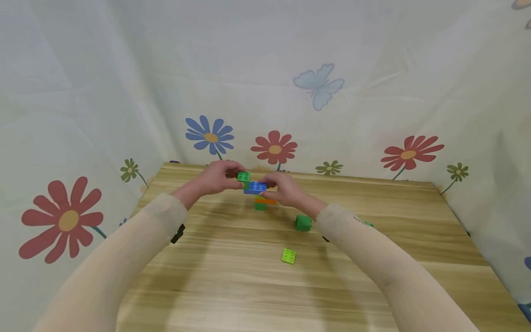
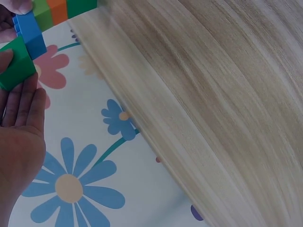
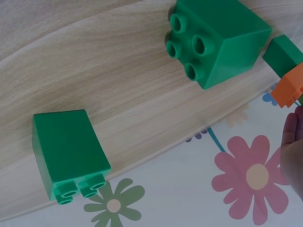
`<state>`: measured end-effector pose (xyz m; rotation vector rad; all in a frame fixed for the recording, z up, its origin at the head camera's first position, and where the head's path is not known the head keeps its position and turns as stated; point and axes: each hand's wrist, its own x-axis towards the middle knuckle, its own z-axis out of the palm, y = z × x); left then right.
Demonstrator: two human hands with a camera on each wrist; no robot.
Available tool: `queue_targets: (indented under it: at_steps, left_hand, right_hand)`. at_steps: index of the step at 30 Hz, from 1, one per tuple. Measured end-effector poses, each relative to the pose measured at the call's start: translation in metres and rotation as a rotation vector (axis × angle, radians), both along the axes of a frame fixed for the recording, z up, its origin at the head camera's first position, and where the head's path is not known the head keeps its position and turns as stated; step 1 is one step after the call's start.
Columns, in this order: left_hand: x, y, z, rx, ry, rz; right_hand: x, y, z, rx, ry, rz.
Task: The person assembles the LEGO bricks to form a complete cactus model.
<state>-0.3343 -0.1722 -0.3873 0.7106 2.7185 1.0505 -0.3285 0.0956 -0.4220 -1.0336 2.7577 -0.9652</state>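
Head view: both sleeved arms (image 1: 137, 240) reach forward, the left hand (image 1: 216, 178) pinching a green studded plastic brick (image 1: 244, 181) that touches the blue rectangular plastic brick (image 1: 256, 187) gripped by the right hand (image 1: 287, 188). Just below the right hand's fingers is an orange plastic brick (image 1: 267, 201).

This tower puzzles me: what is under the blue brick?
Below the blue brick: a lime brick, an orange brick, then a green brick at the bottom. Studs where they join are covered.
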Motion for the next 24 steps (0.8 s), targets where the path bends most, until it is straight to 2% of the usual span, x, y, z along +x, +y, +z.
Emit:
queue_targets:
  at_steps: [9,15,20,24]
  left_hand:
    - [-0.001,-0.001,-0.001,0.003,0.001,0.001]
    - [0.002,-0.003,-0.005,0.036,-0.006,0.034]
    - [0.013,-0.007,-0.009,0.109,0.015,0.099]
    - [0.030,-0.009,-0.011,0.153,0.023,0.194]
  right_hand:
    - [-0.002,0.000,-0.001,-0.004,0.000,0.011]
    - [-0.003,-0.001,-0.001,-0.005,-0.010,0.007]
    - [-0.002,-0.003,0.000,-0.013,-0.026,0.002]
    - [-0.003,-0.002,0.000,-0.008,-0.025,-0.016]
